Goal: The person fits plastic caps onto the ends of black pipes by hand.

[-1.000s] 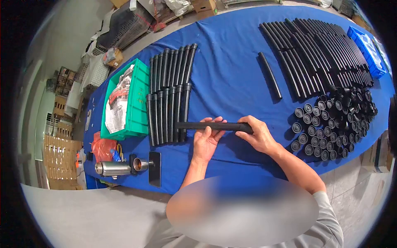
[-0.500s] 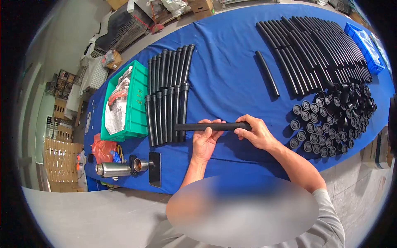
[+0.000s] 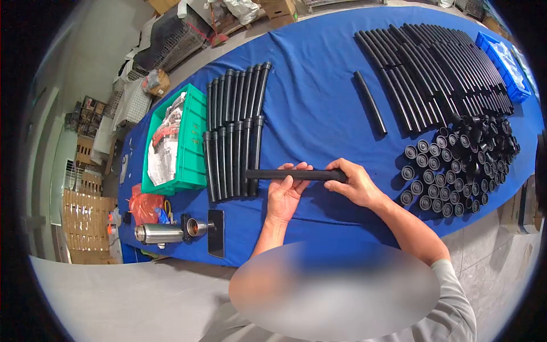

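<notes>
A black tube [image 3: 265, 174] lies level across both hands, above the near side of the blue-covered table. My left hand [image 3: 283, 199] holds it near the middle, palm up, thumb in front and fingertips showing behind. At the tube's right end, my right hand [image 3: 360, 185] is closed around a wider black end piece [image 3: 337, 175], which the fingers partly hide. Left of the hands, black tubes with wider ends [image 3: 236, 94] lie in two rows. A single tube [image 3: 370, 104] rests apart, farther back on the right. Beyond it are many plain tubes [image 3: 436, 77], with round black caps [image 3: 441, 178] nearer me.
A green crate [image 3: 191, 145] holding crumpled paper stands at the left. In front of it are a red plastic bag [image 3: 143, 205], a steel flask [image 3: 159, 233], a metal cup [image 3: 196, 228] and a phone [image 3: 216, 233]. A blue bin [image 3: 504, 68] sits at the far right.
The view has shifted slightly, so the table items appear a little farther right. Both hands keep their hold on the tube, with almost no change in their position.
</notes>
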A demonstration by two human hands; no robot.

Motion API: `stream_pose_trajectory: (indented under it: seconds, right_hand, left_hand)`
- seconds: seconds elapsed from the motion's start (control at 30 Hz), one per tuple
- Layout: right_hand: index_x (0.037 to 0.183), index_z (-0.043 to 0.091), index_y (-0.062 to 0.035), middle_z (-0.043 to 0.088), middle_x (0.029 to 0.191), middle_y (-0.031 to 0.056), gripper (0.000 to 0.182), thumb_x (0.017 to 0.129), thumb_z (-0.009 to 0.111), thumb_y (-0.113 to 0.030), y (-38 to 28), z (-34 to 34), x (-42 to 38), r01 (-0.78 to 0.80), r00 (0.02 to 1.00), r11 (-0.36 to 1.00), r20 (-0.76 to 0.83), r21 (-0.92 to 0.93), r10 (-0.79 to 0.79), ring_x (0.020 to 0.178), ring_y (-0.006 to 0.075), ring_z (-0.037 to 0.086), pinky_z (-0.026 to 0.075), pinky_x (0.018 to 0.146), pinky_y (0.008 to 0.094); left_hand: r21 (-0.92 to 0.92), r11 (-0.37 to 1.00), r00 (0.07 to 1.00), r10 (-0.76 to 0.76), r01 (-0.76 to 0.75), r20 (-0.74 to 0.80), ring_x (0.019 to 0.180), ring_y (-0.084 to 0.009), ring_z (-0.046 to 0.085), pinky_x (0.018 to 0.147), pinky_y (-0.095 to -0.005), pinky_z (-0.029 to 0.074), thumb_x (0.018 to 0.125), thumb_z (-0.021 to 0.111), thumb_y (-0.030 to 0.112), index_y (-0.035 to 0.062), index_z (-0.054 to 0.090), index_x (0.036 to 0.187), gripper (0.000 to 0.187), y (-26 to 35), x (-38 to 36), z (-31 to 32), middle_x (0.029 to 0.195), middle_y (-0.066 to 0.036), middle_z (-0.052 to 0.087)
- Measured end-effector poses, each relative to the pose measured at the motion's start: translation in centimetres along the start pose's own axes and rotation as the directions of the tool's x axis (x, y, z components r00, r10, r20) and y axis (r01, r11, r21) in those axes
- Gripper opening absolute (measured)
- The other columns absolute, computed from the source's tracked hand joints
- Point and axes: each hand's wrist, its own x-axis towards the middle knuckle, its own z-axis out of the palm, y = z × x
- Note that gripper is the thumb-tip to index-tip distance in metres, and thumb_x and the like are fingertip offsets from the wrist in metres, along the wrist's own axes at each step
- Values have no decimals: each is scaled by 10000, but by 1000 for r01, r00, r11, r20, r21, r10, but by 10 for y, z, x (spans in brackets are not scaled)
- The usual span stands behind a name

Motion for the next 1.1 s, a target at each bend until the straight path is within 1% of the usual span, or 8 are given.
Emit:
stream_pose_trajectory:
  seconds: [0.1, 0.23, 0.63, 0.73, 0.93, 1.0, 1.07, 1.1]
  right_hand:
    - [1207, 584, 52, 708, 853, 88, 440, 885, 789, -165, 5, 6, 0, 11, 995, 991, -95, 135, 2, 761, 151, 684, 551, 692, 315]
    - [1205, 578, 47, 708, 852, 85, 455, 877, 806, -172, 1, 4, -1, -272, 962, 897, 122, 348, 244, 755, 132, 683, 556, 670, 297]
    - [1129, 601, 34, 678, 780, 53, 283, 937, 734, -127, -6, 9, -3, -208, 978, 935, 49, 287, 202, 700, 123, 663, 550, 657, 288]
    - [1139, 604, 20, 671, 763, 52, 295, 922, 745, -123, -5, 5, -2, -234, 972, 945, 75, 227, 222, 692, 125, 659, 541, 651, 308]
    - [1134, 619, -12, 626, 860, 146, 350, 872, 780, -180, -1, 7, -2, 112, 992, 978, -43, -178, -122, 841, 273, 681, 521, 736, 404]
    - [1155, 614, 9, 658, 859, 139, 360, 888, 771, -175, -11, 4, -3, 51, 998, 989, -18, -142, -54, 783, 232, 689, 539, 688, 386]
    - [1162, 611, 20, 659, 784, 105, 363, 904, 761, -187, -6, 6, -2, -262, 964, 947, 89, 188, 249, 658, 179, 672, 536, 597, 338]
    - [1155, 611, 29, 644, 720, 69, 348, 927, 742, -200, -3, 6, 0, -215, 975, 957, 95, 195, 200, 576, 136, 644, 518, 533, 294]
  left_hand:
    - [-37, 999, 999, 23, -22, 28, 1309, -384, 575, 1115, -506, 499, 963, 633, 20, 81, 623, 1231, 275, -1, 0, -8, 1317, -211, 647]
    - [-52, 999, 999, 14, -12, 33, 1300, -383, 583, 1110, -507, 505, 963, 636, 19, 83, 632, 1210, 255, 0, 0, -4, 1303, -210, 655]
    - [-26, 999, 999, 32, -32, -3, 1238, -374, 629, 1046, -486, 562, 959, 684, 69, 96, 618, 1161, 215, -2, -1, -2, 1222, -201, 690]
    - [-26, 1000, 1000, 13, -13, -1, 1263, -379, 610, 1047, -484, 564, 972, 671, 85, 88, 612, 1182, 218, -2, -3, -6, 1250, -202, 677]
    - [-12, 1000, 1000, -11, 11, -14, 1269, -376, 604, 1048, -511, 552, 968, 686, 111, 96, 611, 1191, 236, -3, 1, -5, 1253, -202, 674]
    - [-23, 1000, 1000, 0, 1, 9, 1262, -392, 605, 1044, -532, 550, 960, 682, 81, 92, 603, 1195, 248, -2, 1, -2, 1240, -200, 678]
    - [-29, 1000, 1000, -1, 1, 2, 1252, -398, 612, 1042, -535, 553, 952, 685, 62, 86, 598, 1192, 257, -2, 2, -3, 1235, -207, 677]
    - [-7, 1000, 1000, 2, -2, 3, 1248, -396, 616, 1039, -533, 557, 950, 687, 61, 85, 598, 1190, 256, -2, 2, -4, 1233, -209, 678]
